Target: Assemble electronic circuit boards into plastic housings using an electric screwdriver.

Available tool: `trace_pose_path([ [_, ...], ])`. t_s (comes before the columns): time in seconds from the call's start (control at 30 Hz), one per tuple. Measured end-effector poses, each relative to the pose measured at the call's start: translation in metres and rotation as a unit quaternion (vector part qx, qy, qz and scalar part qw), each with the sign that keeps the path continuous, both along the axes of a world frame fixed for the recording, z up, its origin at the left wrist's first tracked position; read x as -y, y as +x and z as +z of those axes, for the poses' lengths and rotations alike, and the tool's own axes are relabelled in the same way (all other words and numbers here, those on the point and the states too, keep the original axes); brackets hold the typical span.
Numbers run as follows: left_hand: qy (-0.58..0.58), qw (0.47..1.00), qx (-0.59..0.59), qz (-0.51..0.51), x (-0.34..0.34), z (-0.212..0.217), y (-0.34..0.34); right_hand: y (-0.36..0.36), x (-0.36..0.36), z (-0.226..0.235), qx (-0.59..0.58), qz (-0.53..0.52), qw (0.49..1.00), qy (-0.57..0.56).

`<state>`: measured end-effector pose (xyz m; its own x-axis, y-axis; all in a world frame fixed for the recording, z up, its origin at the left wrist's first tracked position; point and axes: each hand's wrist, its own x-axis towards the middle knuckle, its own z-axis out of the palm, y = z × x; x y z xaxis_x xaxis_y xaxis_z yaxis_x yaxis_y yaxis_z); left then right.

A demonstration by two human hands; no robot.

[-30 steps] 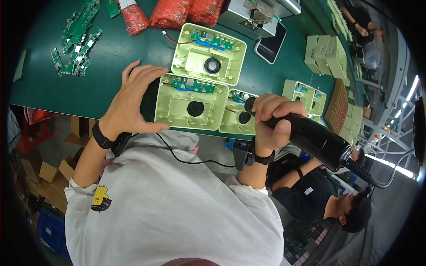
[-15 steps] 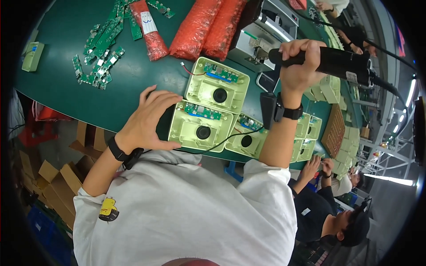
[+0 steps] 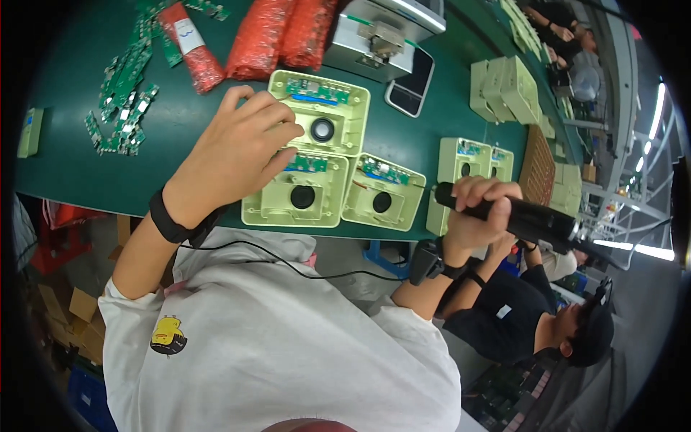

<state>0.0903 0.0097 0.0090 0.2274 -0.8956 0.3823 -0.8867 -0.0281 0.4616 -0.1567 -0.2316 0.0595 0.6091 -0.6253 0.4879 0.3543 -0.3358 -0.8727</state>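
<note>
Pale green housings (image 3: 296, 194) lie at the counter's (image 3: 79, 173) near edge. The right hand (image 3: 475, 216), raised high half a second ago, has dropped back beside them, fist closed round a black power screwdriver (image 3: 536, 219). The left hand (image 3: 237, 147) rests loosely curled on the housings, gripping nothing.

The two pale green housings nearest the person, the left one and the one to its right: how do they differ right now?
The left housing lies squarer to the table edge and has the left hand resting on its top left corner; the right housing is turned slightly and untouched, with the right hand gripping a black power screwdriver beside it. Both are open, showing a green circuit board and a round black part.
</note>
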Motion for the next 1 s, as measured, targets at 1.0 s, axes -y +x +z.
trace_pose_path([
  [1.0,0.087,0.978,0.182,-0.045,0.022,-0.028,-0.020,-0.019,0.002,-0.065,0.049,-0.089,0.980,0.169],
])
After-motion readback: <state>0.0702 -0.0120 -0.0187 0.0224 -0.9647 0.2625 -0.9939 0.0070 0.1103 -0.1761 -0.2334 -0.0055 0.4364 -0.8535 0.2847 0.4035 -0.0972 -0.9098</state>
